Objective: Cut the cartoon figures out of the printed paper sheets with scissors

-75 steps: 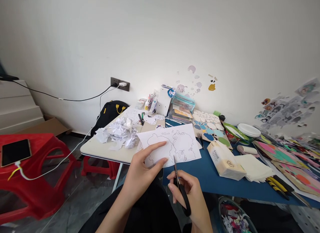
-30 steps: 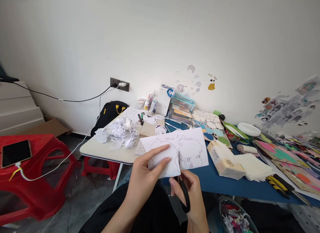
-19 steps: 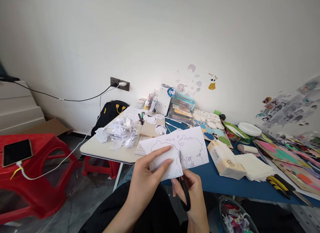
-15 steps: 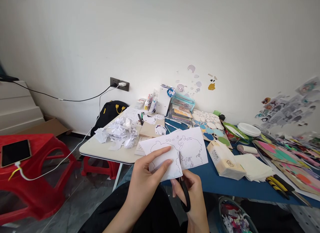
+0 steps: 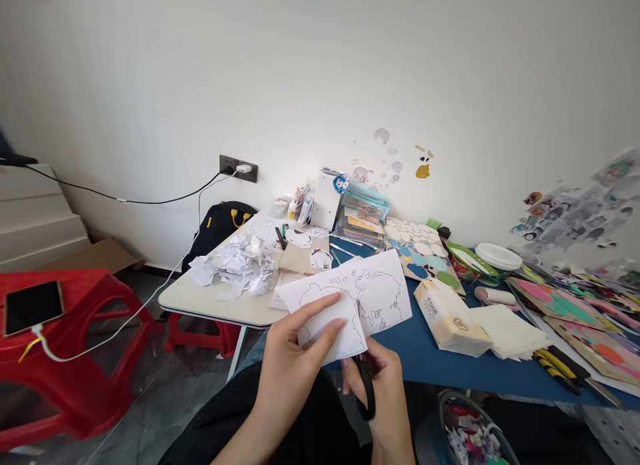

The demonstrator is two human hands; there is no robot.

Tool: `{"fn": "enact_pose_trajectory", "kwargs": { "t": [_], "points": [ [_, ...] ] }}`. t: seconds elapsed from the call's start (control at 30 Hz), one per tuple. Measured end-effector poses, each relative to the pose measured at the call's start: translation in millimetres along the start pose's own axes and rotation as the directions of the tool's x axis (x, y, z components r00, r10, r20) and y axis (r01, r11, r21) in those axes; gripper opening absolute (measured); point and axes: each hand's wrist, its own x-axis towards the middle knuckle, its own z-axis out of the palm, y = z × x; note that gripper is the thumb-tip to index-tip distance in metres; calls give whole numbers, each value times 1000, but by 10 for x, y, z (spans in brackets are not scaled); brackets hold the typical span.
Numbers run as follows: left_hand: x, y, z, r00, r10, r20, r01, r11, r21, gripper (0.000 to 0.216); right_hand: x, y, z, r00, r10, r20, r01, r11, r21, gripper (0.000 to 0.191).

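Printed paper sheet [image 5: 350, 298] — pinched in left hand [image 5: 290, 365] fingers; black scissors [image 5: 367, 385] — gripped by right hand [image 5: 383, 398], blades cutting the sheet.

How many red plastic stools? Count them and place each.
2. One red plastic stool stands at the left with a black phone on it; a second red stool sits under the white table. More may be hidden.

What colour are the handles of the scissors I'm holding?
Black; the handles of the scissors show best in the head view, in the right hand.
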Motion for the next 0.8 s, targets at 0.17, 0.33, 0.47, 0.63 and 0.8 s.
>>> {"fn": "enact_pose_trajectory", "kwargs": {
  "t": [0.17,0.33,0.47,0.63,0.8],
  "points": [
    [-13,-15,2,1000,0,-4,0,1000,-4,25,3,-5,2,1000,0,7,0,1000,-3,11],
    [-15,-5,-5,1000,4,-1,-4,1000,1,25,1,-3,4,1000,-15,6,15,1000,-22,14],
    [-16,-5,-8,1000,-2,-4,2,1000,-10,25,0,-9,5,1000,-11,10,12,999,-31,16],
    [-21,-13,3,1000,-19,-3,19,1000,-20,25,0,-11,3,1000,0,9,1,999,-36,16],
    [-4,-23,17,999,-49,-9,48,998,-37,24,15,-7,0,999,-2,47,1,1000,27,15]
  ]
}}
